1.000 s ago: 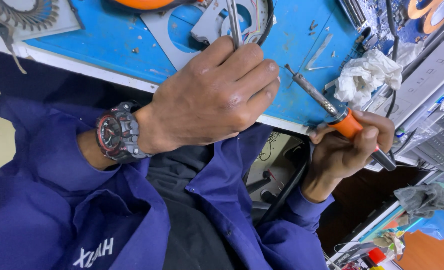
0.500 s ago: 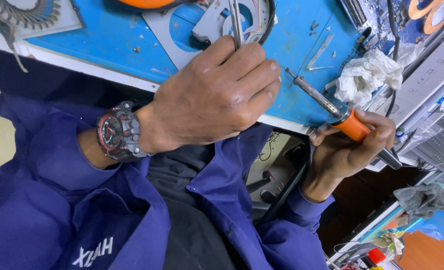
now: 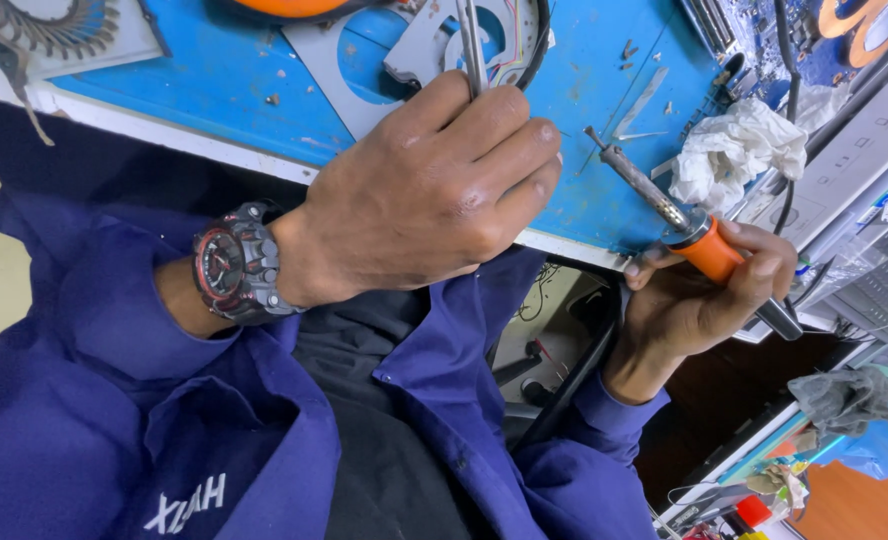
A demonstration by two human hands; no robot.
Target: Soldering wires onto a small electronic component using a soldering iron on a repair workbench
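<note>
Still pinching the thin metal tweezers (image 3: 472,45) in the left hand (image 3: 424,200), clasping the orange-handled soldering iron (image 3: 709,250) in the right hand (image 3: 699,300), barely shifting, lingering above the blue mat (image 3: 214,70).

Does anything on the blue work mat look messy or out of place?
Yes. A crumpled white tissue lies on the blue mat beyond the soldering iron, and small loose bits are scattered nearby.

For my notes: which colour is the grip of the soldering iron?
Orange, on the soldering iron in the right hand; head view.
</note>
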